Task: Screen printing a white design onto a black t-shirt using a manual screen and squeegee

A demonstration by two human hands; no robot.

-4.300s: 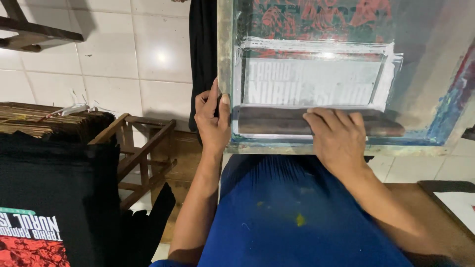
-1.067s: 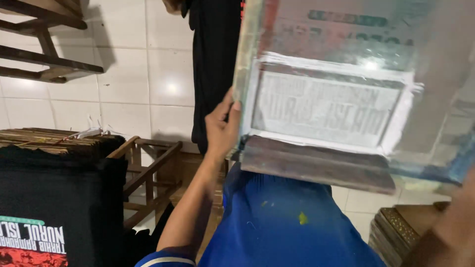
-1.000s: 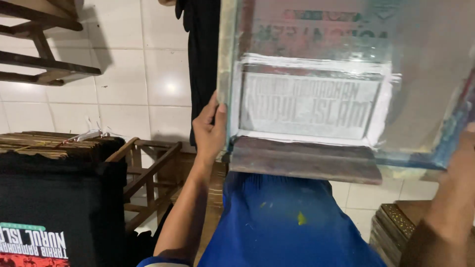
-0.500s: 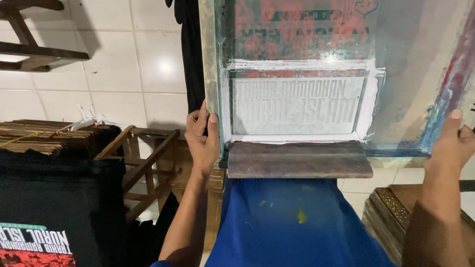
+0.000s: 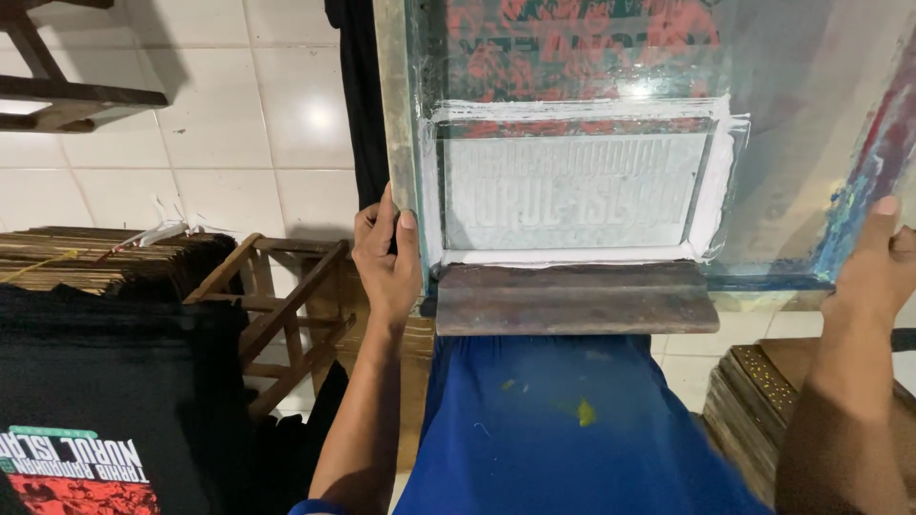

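I hold a screen-printing frame tilted up in front of me, its mesh showing a pale rectangular stencil with white ink around it. My left hand grips the frame's left rail near its lower corner. My right hand grips the right rail, thumb pointing up. A worn wooden squeegee rests flat along the frame's lower edge, between the two hands. Below it lies blue fabric with small yellow and white ink spots.
A black printed shirt lies at the lower left on a stack of boards. A wooden rack stands beside it. More stacked boards sit at the lower right. A white tiled wall and hanging black cloth are behind.
My right hand left the squeegee and took hold of the frame's right rail. The frame swung from a leftward tilt to square and level in front of me.
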